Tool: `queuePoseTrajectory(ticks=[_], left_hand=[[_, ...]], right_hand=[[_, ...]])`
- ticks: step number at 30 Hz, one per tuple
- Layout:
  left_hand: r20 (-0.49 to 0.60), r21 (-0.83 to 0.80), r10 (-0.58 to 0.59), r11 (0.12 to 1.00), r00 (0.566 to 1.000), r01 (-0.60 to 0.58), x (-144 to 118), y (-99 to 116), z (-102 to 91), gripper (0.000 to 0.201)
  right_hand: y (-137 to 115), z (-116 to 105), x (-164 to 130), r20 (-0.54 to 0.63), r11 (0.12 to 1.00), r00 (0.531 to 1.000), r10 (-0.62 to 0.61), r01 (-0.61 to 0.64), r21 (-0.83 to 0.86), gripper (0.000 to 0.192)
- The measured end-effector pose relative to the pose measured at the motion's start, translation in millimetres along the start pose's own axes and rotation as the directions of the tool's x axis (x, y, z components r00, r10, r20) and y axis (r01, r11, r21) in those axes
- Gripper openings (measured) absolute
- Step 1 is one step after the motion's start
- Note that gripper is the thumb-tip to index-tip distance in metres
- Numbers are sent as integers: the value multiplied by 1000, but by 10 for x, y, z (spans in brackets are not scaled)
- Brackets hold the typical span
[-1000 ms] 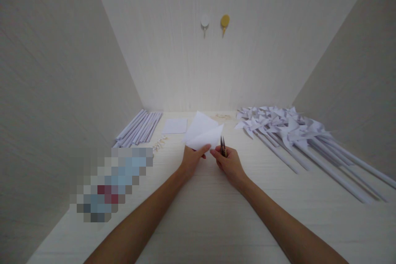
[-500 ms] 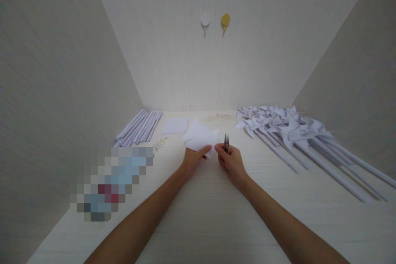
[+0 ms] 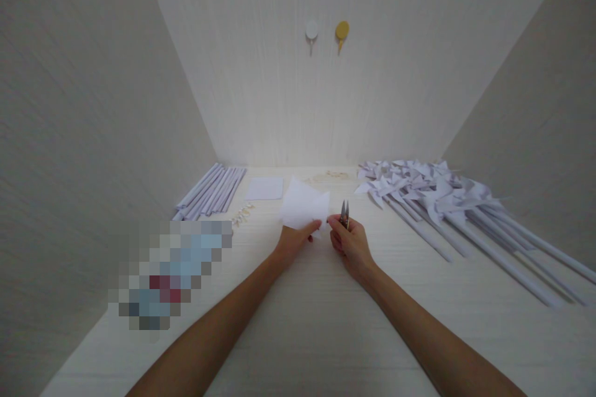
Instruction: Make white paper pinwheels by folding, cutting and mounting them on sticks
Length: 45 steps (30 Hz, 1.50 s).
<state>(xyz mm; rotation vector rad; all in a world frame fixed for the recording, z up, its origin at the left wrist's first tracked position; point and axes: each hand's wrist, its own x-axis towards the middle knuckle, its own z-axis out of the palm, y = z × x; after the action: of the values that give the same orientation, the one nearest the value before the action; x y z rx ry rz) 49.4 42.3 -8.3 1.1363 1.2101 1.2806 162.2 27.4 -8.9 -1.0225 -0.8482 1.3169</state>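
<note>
My left hand pinches a white sheet of paper by its near edge, thumb on top. The sheet is raised a little at its corners. Just to the right, my right hand is closed around a small pair of thread snips, whose two pointed blades stick up past the fingers, slightly apart. Its thumb and forefinger tips come close to the paper's near right corner. Whether they touch it or pinch anything small, I cannot make out.
Rolled paper sticks lie at the left, beside a stack of square paper. Small pale pieces lie nearby, and more at the back. Finished paper pinwheels are heaped at the right. A blurred-out item lies front left.
The paper in my left hand has turned slightly and looks flatter, with less of a fold showing. My right hand has shifted slightly in view, still holding the snips.
</note>
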Motion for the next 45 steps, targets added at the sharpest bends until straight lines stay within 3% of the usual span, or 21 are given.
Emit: queuePoseTrajectory(ticks=[8, 18, 28, 45], left_hand=[[-137, -247, -9, 969, 990, -25, 54, 7, -19, 16], [-174, -452, -110, 892, 979, 20, 82, 61, -46, 21], [-92, -460, -65, 888, 994, 16, 73, 42, -54, 18], [-27, -449, -60, 892, 998, 41, 68, 19, -61, 15]], right_hand=[[19, -9, -13, 50, 985, 999, -4, 13, -175, 14], [17, -28, -21, 182, 870, 982, -49, 132, -476, 8], [13, 62, -118, 398, 918, 914, 80, 88, -387, 30], [21, 50, -118, 334, 942, 940, 73, 44, -332, 31]])
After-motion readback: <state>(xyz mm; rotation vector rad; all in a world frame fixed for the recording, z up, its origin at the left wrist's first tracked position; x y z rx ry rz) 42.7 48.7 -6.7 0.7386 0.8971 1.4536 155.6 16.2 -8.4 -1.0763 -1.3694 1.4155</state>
